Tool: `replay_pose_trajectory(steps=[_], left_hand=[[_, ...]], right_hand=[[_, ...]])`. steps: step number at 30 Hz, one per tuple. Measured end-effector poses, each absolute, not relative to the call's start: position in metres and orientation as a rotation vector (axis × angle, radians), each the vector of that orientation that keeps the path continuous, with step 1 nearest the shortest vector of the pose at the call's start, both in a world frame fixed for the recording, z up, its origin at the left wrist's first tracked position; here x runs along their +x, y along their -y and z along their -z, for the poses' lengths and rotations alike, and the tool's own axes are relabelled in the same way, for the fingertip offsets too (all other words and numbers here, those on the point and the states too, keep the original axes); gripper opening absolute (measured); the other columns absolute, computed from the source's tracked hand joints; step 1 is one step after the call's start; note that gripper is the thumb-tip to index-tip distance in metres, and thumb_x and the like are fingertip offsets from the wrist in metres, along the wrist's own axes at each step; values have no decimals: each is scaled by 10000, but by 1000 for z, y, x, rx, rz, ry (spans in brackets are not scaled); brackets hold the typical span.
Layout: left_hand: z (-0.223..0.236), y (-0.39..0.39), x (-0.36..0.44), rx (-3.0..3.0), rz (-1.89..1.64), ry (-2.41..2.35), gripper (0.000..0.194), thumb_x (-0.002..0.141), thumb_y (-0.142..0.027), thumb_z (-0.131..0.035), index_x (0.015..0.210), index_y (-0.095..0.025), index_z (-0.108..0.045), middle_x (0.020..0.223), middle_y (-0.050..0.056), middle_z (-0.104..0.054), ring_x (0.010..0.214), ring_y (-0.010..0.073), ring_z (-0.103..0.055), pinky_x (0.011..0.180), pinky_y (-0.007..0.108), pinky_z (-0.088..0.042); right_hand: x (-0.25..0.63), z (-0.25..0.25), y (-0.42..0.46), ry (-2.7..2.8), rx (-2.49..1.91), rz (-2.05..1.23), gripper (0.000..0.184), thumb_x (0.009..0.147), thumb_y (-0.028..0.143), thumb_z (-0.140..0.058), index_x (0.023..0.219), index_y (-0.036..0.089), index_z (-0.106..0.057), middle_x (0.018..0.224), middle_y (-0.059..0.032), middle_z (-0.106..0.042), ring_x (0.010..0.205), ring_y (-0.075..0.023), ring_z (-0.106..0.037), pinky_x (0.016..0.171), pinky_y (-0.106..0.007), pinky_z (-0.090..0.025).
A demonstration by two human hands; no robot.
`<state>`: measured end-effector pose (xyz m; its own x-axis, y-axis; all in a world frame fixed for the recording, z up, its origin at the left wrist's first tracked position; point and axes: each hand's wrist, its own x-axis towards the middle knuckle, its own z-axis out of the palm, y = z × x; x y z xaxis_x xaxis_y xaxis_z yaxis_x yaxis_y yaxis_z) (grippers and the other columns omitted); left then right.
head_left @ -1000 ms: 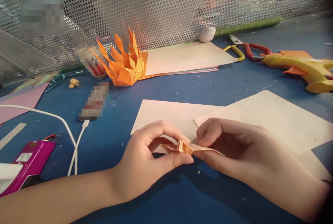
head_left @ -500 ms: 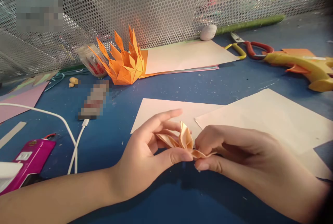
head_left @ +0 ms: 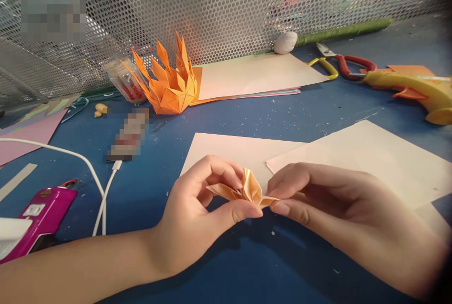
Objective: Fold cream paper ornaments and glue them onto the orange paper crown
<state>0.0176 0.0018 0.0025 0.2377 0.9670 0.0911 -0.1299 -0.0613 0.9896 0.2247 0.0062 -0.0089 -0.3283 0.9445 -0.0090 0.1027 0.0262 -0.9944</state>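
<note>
Between my hands is a small folded piece of peach origami paper, with pointed petal-like flaps, one of them standing up. My left hand pinches its left and lower side, thumb in front and fingers curled behind. The thumb and fingers of my right hand are closed on its right tip. Behind the hands lie pale paper sheets, overlapping one another. Farther back an orange origami piece with tall spikes stands on the blue table.
Scissors or pliers with red handles and a yellow glue gun lie at the right. A stack of paper and a glass jar stand near the mesh wall. White cables and a magenta box occupy the left.
My left index finger has curled down onto the folded paper. My right fingers have shifted up slightly and now pinch nearer the right tip, showing more of it.
</note>
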Motion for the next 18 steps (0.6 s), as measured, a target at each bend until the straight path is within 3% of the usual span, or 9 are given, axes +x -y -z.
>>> replay_pose_trajectory(steps=[7,13,15,18], left_hand=[[-1,-3,17,1326,-1142,-913,279,668,-86,-961,711,-192,-706,905,-8,-705,733,99,-681,746,197,-590],[-4,-5,19,1378,-1060,-863,137,808,-134,-870,733,-199,-775,907,27,-677,808,125,-692,791,217,-614],[-5,-6,19,1347,-1028,-868,119,824,-164,-860,740,-200,-785,933,46,-677,871,155,-707,803,239,-630],[-6,-7,18,1284,-1005,-843,120,779,-131,-886,770,-211,-797,1002,59,-680,1037,190,-702,811,218,-633]], right_hand=[[225,10,-5,1598,-1041,-1291,263,819,467,-839,687,267,-732,691,-1,-718,622,-138,-669,581,-198,-553],[223,2,-8,1641,-1059,-1333,338,782,557,-838,631,267,-751,605,-11,-720,545,-155,-674,515,-214,-563],[224,2,-8,1576,-1071,-1398,353,758,573,-852,637,256,-751,607,-15,-720,549,-157,-676,515,-216,-576],[224,5,-9,1464,-1045,-1475,264,734,468,-905,687,258,-752,639,2,-739,582,-144,-695,551,-194,-593]])
